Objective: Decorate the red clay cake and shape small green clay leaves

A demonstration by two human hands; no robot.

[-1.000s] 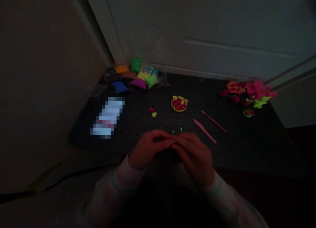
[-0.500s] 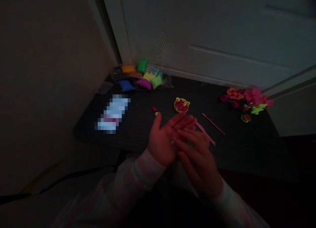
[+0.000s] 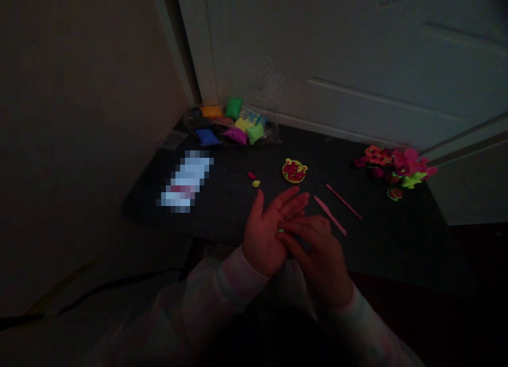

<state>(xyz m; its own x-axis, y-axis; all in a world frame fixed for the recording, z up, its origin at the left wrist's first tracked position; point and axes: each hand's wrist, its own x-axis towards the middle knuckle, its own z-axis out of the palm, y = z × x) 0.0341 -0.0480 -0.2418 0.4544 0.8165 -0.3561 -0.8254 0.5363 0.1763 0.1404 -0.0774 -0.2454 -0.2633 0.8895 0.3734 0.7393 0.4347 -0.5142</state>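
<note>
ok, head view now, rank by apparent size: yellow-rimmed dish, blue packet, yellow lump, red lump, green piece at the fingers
1. Yellow-rimmed dish
2. Blue packet
3. Yellow lump and red lump: too alike to rank
Green piece: looks tiny, but the right hand may cover part, so unranked

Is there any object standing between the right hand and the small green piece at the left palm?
Nothing visible: the right hand has its fingertips at the small green piece, over the open left hand.
</note>
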